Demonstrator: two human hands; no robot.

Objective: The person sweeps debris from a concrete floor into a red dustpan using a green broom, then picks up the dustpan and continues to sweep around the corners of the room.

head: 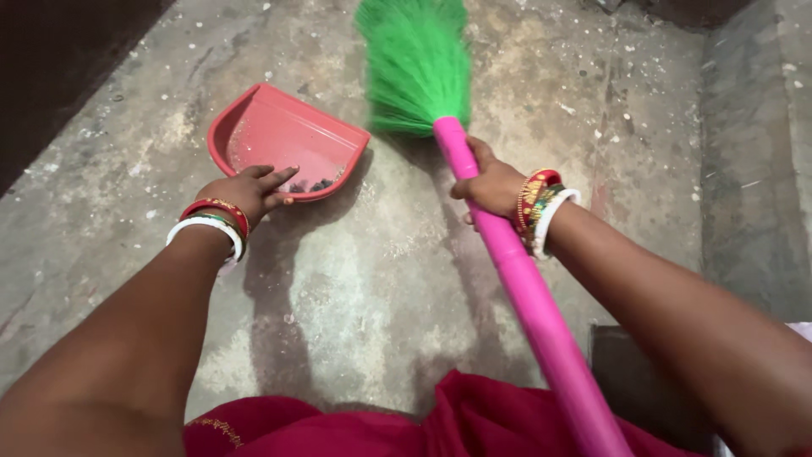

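Rough grey concrete floor (381, 279) all round, stained and speckled with white flecks, with a dark wall or doorway off at the upper left and a raised darker strip of concrete running down the right side.

From the head view, looking down: the left hand (247, 193) rests on the near rim of a red dustpan (283, 140), fingers (275, 179) stretched out fairly flat over the lip rather than curled round it — more steadying than gripping, as far as I can tell. The pan sits flat on the floor, open mouth facing right, a small pile of dark grit (311, 184) lying just inside its near edge. The right hand (491, 184) is wrapped shut round the pink handle (524, 288) of a broom, just below the green bristles (419, 68), which fan out on the floor just beside the pan's mouth and a little above it.

My read: this looks like the collecting stage — pan held down, broom choked up short for control. A next stroke would call for a short pull toward the pan's lip while the left hand keeps that edge pressed to the floor.

Room-wise, there's open floor between pan and broom, and more toward the top. The raised strip on the right and a dark slab by the red cloth (474, 423) hem in that side.
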